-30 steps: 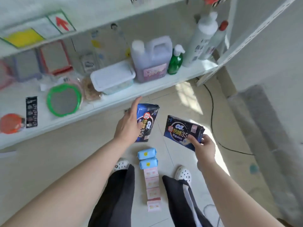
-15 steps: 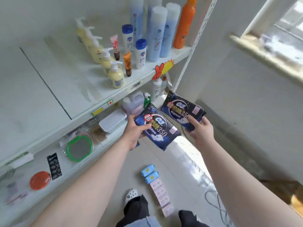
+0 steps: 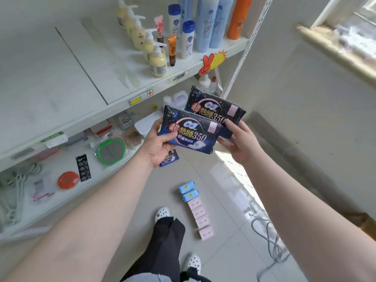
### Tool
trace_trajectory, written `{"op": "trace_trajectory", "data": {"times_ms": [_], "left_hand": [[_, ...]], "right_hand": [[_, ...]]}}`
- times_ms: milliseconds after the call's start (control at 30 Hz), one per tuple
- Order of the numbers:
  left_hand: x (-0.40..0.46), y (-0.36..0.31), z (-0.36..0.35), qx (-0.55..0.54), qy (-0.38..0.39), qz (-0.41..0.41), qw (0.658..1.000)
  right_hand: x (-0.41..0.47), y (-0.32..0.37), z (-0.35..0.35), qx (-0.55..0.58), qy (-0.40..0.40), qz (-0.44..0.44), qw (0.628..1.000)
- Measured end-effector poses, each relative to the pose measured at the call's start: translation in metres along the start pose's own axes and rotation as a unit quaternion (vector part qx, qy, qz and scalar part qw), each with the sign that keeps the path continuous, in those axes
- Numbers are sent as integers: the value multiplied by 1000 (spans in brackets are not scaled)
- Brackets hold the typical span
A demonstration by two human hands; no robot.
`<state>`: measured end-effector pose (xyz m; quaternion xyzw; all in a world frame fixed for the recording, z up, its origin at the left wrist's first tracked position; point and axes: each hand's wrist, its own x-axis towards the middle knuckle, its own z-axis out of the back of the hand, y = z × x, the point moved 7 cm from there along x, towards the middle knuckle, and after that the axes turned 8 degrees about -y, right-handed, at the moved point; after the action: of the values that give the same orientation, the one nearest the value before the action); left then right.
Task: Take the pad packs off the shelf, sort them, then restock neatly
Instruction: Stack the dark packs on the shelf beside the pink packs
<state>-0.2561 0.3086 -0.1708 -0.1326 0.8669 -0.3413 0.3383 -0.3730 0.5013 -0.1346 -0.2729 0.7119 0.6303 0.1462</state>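
Hands are holding two dark navy pad packs up in front of the shelves. The left hand (image 3: 160, 145) is gripping the nearer pack (image 3: 190, 132) by its left end, thumb lying across the printed front and fingers wrapping underneath. The right hand (image 3: 241, 142) is clasping the farther pack (image 3: 213, 107) by its right end, with the thumb pressing on the pack's lower right corner. The nearer pack is overlapping the lower edge of the farther one. A third dark pack (image 3: 169, 158) is peeking out below the left palm; whether the hand is carrying it cannot be told. Down on the tiled floor (image 3: 223, 251), two small blue packs (image 3: 188, 192) and a line of pink packs (image 3: 200, 217) are lying in one row beside a white clog (image 3: 161, 213). Pump bottles (image 3: 157, 60) are standing near the front edge of the middle shelf (image 3: 91, 78).
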Motion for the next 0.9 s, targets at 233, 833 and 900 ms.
{"op": "trace_trajectory", "data": {"times_ms": [233, 833, 900], "left_hand": [[-27, -34, 33, -15, 4, -29, 999], [-19, -266, 236, 1, -65, -121, 991], [-23, -287, 254, 88, -107, -158, 978]], "right_hand": [[-37, -21, -64, 53, 84, -6, 995], [-74, -55, -373, -221, 213, 142, 941], [-74, -54, -393, -243, 222, 166, 930]]}}
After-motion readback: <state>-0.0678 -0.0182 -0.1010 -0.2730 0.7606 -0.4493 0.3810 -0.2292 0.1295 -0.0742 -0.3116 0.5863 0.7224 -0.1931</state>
